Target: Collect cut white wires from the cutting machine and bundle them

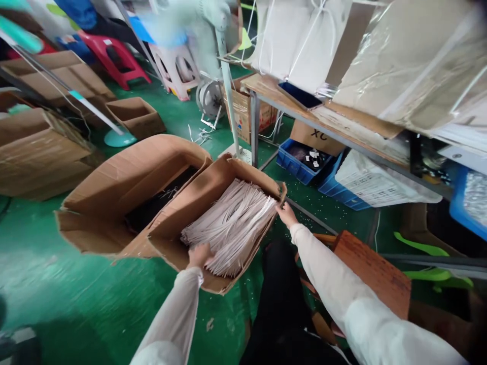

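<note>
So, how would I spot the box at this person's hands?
From the wooden bench, look left and down to the open cardboard box that has the right hand at its corner. Pale strips fill it; the box beside it, further from the bench, holds something black.

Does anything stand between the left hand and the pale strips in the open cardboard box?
Nothing visible does. The left hand reaches over the near side of the cardboard box, right by the pale strips, which lie exposed under its open top.
</note>
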{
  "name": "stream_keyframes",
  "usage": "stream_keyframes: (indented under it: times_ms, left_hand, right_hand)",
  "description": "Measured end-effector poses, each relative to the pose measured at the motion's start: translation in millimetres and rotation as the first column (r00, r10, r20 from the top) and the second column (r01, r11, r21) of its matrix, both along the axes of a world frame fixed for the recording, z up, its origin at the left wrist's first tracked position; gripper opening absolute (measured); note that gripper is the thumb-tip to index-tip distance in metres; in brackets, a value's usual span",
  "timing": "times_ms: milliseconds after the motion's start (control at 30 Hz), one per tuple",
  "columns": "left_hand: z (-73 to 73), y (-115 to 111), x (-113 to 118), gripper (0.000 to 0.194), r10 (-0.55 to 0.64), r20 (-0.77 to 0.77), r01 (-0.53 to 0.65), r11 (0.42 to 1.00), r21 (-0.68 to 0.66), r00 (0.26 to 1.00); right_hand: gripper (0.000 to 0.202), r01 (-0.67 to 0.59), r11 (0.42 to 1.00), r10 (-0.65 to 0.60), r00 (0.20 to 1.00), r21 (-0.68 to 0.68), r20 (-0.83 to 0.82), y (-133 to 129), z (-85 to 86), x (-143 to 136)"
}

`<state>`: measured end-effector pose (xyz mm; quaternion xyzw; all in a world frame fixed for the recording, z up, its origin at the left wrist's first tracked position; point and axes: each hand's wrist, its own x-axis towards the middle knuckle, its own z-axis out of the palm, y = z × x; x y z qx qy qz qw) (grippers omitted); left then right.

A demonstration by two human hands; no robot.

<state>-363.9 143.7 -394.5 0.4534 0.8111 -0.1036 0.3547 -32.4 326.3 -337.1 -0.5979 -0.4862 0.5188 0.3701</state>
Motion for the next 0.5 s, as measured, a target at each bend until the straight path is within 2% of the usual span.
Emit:
stream_keyframes:
  times_ms: [100,167,200,300,367,433,500]
  left_hand:
    - [-14.3,12.3,43.2,0.040,0.049,0.071,-0.057,0.992,0.114,0.996]
    - [-20.6,11.7,83.9,0.038,0.081,0.151,-0.111,0.973,0.202,0.985]
    - [-22.4,8.1,106.7,0.037,0.097,0.187,-0.143,0.957,0.253,0.978]
    - [-23.6,-14.3,173.4,0.044,0.134,0.276,-0.238,0.889,0.391,0.952]
    - [-23.4,-33.5,202.9,0.052,0.181,0.299,-0.303,0.846,0.439,0.937]
    - [-25.5,-46.6,213.3,0.055,0.228,0.302,-0.349,0.821,0.451,0.926]
    - [-29.6,-48.1,208.6,0.053,0.252,0.284,-0.366,0.790,0.491,0.925]
  right_hand:
    - [0.036,-0.084,0.994,0.082,0.996,-0.074,-0.032,-52.7,19.4,41.7]
    - [0.042,-0.196,0.975,0.187,0.978,-0.107,-0.088,-93.9,35.4,78.9]
    - [0.044,-0.204,0.974,0.196,0.977,-0.097,-0.085,-114.5,42.9,100.3]
    - [0.052,-0.040,0.998,0.041,0.999,-0.039,0.020,-170.4,59.2,170.1]
    - [0.057,0.144,0.990,-0.144,0.984,0.002,0.108,-201.0,63.0,214.2]
    - [0.060,0.307,0.950,-0.312,0.932,0.055,0.184,-225.7,60.0,251.2]
    - [0.061,0.400,0.912,-0.409,0.883,0.087,0.230,-244.2,50.6,278.2]
